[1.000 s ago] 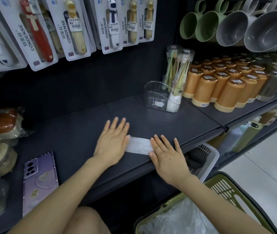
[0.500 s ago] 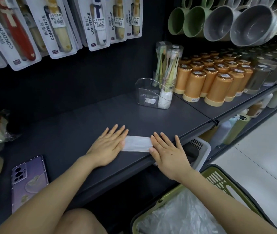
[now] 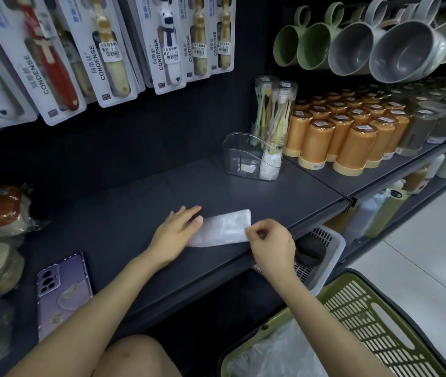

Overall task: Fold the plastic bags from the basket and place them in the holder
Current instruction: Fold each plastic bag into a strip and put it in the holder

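Observation:
A white plastic bag (image 3: pixel 223 227), folded into a flat strip, lies on the dark shelf (image 3: pixel 135 213). My left hand (image 3: pixel 174 232) rests flat on the strip's left end with straight fingers. My right hand (image 3: pixel 269 244) has curled fingers and pinches the strip's near right corner. The clear plastic holder (image 3: pixel 251 159) stands farther back on the shelf with a folded white bag inside at its right. The green basket (image 3: pixel 366 317) sits low at the right, with loose clear plastic bags (image 3: pixel 270 355) in it.
A purple phone (image 3: pixel 62 292) lies on the shelf at left. Wrapped goods crowd the left edge. Orange canisters (image 3: pixel 352 137) and a toothbrush tube (image 3: pixel 276 110) stand beside the holder. A white basket (image 3: pixel 322 257) sits under the shelf edge. Packaged toothbrushes hang above.
My right hand has lifted off the strip's right end, uncovering it, and now pinches its near corner. My left hand has slid slightly left. The camera has shifted a little.

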Available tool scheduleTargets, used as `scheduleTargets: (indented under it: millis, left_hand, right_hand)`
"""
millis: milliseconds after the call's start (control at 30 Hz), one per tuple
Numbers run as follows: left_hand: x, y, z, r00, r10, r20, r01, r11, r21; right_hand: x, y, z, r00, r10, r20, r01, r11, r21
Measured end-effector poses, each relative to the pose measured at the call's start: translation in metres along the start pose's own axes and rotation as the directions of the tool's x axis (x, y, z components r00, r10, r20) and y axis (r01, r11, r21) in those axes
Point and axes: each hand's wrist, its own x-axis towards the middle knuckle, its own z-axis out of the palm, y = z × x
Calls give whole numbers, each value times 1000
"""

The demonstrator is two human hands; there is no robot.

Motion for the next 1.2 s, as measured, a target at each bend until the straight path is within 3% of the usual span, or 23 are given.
scheduleTargets:
  millis: [67, 200, 333, 533, 600, 833, 1067, 1200]
  left_hand:
    - [0, 6, -6, 1000, 17, 17, -17, 1000, -27]
    - [0, 26, -13, 979, 110, 174, -67, 969, -237]
    - [-9, 46, -12, 964, 126, 232, -33, 929, -368]
    - [-25, 58, -8, 923, 166, 346, 124, 725, -677]
    - [-29, 60, -4, 932, 154, 329, 155, 651, -743]
    - [-41, 67, 10, 986, 42, 164, 116, 536, -836]
    - [-47, 64, 9, 992, 24, 124, 77, 656, -751]
    - [-48, 63, 11, 998, -41, 47, 62, 638, -768]
  right_hand:
    - [3, -4, -14, 994, -46, 99, 32, 990, 139]
    - [18, -18, -46, 947, -190, 257, 149, 974, 173]
    - [38, -35, -69, 897, -287, 336, 225, 951, 212]
    - [47, -54, -79, 827, -298, 476, 171, 941, 292]
    - [48, -57, -79, 827, -296, 478, 155, 938, 311]
    - [48, -62, -73, 862, -282, 421, 164, 942, 294]
    - [40, -62, -75, 882, -258, 395, 134, 939, 316]
    - [16, -48, -73, 886, -123, 448, -131, 860, 494]
